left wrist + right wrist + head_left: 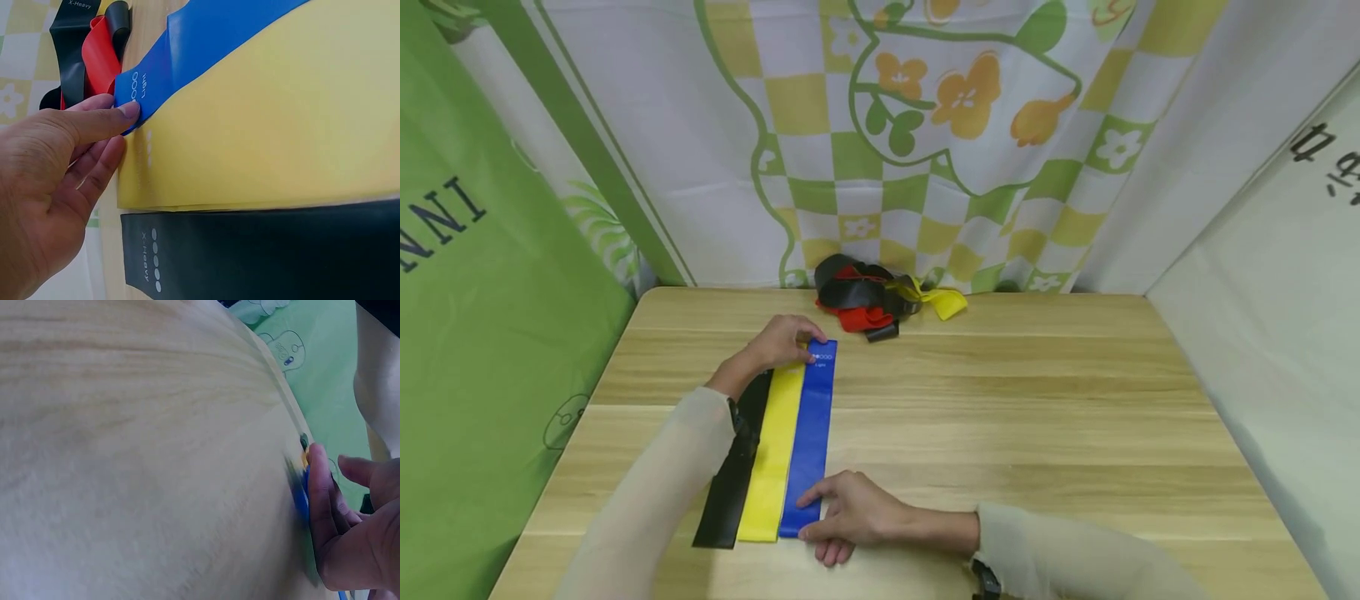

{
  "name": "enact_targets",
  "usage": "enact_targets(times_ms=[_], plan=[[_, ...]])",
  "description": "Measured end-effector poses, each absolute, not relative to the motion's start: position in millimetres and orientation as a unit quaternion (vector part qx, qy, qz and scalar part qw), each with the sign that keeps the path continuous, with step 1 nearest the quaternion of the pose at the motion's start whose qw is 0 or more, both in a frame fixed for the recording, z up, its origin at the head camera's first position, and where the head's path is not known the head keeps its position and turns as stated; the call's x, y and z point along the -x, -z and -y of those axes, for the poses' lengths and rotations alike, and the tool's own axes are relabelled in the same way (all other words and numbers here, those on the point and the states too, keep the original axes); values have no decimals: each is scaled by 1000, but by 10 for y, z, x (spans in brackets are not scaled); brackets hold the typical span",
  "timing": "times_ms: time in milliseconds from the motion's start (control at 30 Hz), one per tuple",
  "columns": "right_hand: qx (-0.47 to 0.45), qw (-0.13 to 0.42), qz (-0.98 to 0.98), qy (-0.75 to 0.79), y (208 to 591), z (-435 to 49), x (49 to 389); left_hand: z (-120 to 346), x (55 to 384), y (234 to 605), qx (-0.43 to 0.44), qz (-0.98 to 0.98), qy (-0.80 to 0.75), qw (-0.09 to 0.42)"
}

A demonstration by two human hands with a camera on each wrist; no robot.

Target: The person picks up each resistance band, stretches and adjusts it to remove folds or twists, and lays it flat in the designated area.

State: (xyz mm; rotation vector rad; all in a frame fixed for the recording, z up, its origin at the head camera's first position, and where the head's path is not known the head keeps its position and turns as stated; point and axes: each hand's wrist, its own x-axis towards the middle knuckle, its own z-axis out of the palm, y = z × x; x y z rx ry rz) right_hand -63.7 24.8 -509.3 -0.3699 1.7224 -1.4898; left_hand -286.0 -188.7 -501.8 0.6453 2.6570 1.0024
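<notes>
Three flat resistance bands lie side by side on the wooden table: a black one (724,506), a yellow one (767,467) and a blue one (808,450) on the right. At the blue band's far end, marked "Light", my left hand (781,340) pinches it between thumb and fingers. The left wrist view shows that end of the blue band (147,87) lifted and bent beside the yellow band (262,125). My right hand (857,517) is at the blue band's near end, index finger and thumb spread apart over it. In the right wrist view its fingers (322,500) look fairly straight.
A heap of loose black, red and yellow bands (857,292) lies at the table's back edge. Behind it hangs a patterned curtain (925,167). A green cloth (497,292) borders the left side, and a white cloth (1277,333) the right.
</notes>
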Motion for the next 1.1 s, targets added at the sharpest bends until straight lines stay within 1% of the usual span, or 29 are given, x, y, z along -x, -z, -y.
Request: enact_targets(times_ms=[100,267,433,600,767,1100], plan=[[170,393,-699,573,5059,-300,696,1901,2879,4993,-229,-906,-343,91],[191,364,-722,557,5013,-389,870,1925,2924,4935,-215,-906,-362,46],[227,310,-749,540,4999,-507,1082,1909,3013,4875,-200,-890,-410,-2],[253,203,-795,512,4978,-632,1362,1868,3109,4767,-159,-865,-474,-34],[248,94,-823,502,4906,-768,1669,1806,3233,4740,-131,-849,-510,-44],[190,-68,-844,497,4795,-975,2256,1572,3425,4806,-112,-845,-520,-60]])
